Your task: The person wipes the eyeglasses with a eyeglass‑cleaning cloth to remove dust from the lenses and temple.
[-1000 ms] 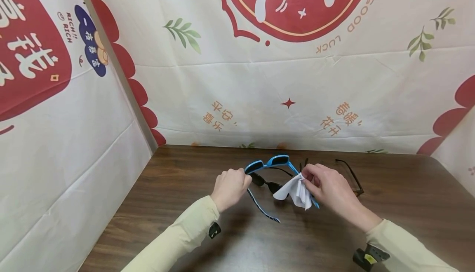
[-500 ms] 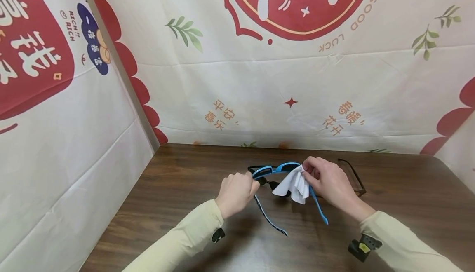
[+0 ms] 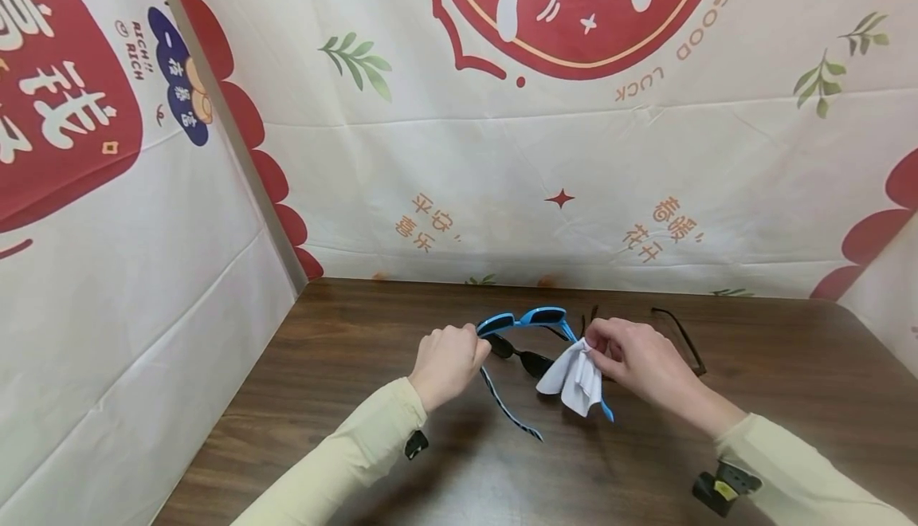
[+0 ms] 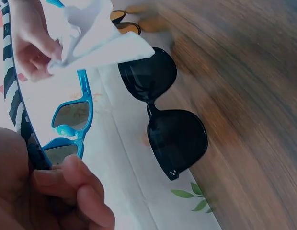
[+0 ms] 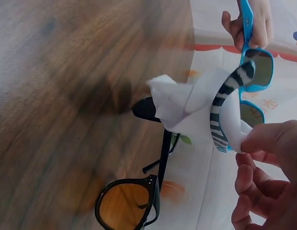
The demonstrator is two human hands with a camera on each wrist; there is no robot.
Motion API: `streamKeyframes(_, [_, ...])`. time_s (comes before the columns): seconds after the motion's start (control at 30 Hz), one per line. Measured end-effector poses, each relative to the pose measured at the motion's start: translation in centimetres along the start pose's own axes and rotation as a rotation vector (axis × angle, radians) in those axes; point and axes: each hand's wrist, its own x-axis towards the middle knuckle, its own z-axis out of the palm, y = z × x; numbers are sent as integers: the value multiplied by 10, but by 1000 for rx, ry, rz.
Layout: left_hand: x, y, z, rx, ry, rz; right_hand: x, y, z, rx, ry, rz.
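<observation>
My left hand (image 3: pixel 448 363) grips blue-framed sunglasses (image 3: pixel 519 321) by one front corner, holding them above the table with both temples spread. Zebra stripes mark the inside of the temples (image 4: pixel 15 96). A white cloth (image 3: pixel 574 378) is pinched between the thumb and fingers of my right hand (image 3: pixel 634 355). It wraps the other temple near the hinge, and its loose folds hang down. In the right wrist view the striped tip (image 5: pixel 230 96) of that temple sticks out past the cloth.
Black sunglasses (image 4: pixel 177 136) lie on the wooden table (image 3: pixel 344 430) beneath the held pair. Black-framed glasses with amber lenses (image 5: pixel 124 206) lie to the right, partly behind my right hand in the head view. A printed fabric backdrop (image 3: pixel 459 151) rises behind the table.
The blue sunglasses dipped toward me half a second ago and have tilted back up. My right hand and the cloth have moved slightly lower; my left hand has shifted slightly left.
</observation>
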Motion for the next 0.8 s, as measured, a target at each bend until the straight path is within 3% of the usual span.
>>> streamKeyframes(0.23, [2,-8,2,-24,12,-35,-15,-1,-3,3,-32,-85])
streamKeyframes(0.37, [5,-10,2,-62,13,-80,-21,-2,-4,26,-2,-166])
streamKeyframes(0.57, [7,-12,2,-158,9,-146,-23,-7,-9,71,38,-297])
streamKeyframes(0.8, [10,-9,-1,-203,-33,-190,-21,-19,-17,148,-8,-383])
